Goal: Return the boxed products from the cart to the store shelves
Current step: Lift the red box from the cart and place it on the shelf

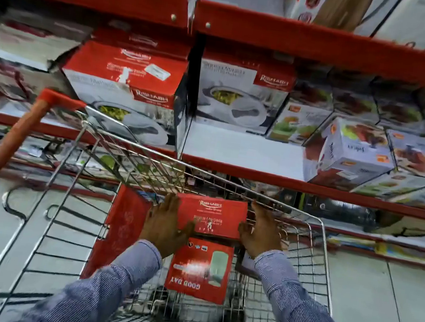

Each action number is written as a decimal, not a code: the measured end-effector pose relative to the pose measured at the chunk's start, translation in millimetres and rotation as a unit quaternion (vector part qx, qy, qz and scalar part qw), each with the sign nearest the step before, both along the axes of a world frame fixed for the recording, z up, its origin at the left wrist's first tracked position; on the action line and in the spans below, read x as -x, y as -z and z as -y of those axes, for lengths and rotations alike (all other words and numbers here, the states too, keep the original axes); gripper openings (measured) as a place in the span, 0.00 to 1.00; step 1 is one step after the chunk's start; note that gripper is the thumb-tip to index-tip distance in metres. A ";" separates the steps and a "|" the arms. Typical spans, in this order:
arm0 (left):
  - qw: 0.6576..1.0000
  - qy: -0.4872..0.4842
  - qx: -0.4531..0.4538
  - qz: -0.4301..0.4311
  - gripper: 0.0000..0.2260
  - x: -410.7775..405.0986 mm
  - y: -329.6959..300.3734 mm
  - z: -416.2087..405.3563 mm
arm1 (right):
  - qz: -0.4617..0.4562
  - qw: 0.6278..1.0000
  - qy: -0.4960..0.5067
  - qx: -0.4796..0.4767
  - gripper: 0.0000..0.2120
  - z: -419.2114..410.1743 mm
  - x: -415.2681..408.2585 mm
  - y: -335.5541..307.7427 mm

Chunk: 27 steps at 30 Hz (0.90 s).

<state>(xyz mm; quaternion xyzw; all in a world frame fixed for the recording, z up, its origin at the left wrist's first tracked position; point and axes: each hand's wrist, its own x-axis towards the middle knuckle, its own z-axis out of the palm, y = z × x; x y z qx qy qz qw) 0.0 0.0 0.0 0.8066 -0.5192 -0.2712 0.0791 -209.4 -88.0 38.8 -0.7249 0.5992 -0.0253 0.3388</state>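
Two striped sleeves are reaching up from the bottom of the frame into a wire cart (325, 249). Nearest, at lower centre, a red "GOOD DAY" box (199, 269) is lying in the basket, its lettering upside down. Just above it, a red Rishabh box (210, 214) is being gripped between both hands: the left hand (166, 225) is pressed flat against its left side with fingers spread, and the right hand (261, 233) is pressed against its right side. A tall red carton (115, 231) is standing beside the left hand. Farther up, red shelves (312, 188) are holding matching Rishabh boxes (123, 84) at centre, and an empty white gap (240, 148) is showing on the shelf right of centre.
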 end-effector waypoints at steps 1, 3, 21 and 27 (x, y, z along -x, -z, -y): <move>0.999 -0.024 -0.008 -0.034 0.38 -4.9 17.0 2.5 | 0.001 1.000 0.018 -0.019 0.25 2.2 -1.2 7.1; 0.992 -0.066 -0.057 -0.093 0.38 -8.4 35.0 8.4 | -0.005 0.995 0.052 -0.081 0.21 5.3 -4.1 19.1; 0.929 -0.267 0.014 -0.256 0.23 -23.3 -32.7 -3.3 | 0.221 0.938 0.243 -0.112 0.13 -2.9 8.3 -3.2; 0.934 -0.261 0.158 -0.188 0.08 -20.1 -123.8 -9.5 | 0.330 0.908 0.258 -0.025 0.10 5.2 3.4 -79.3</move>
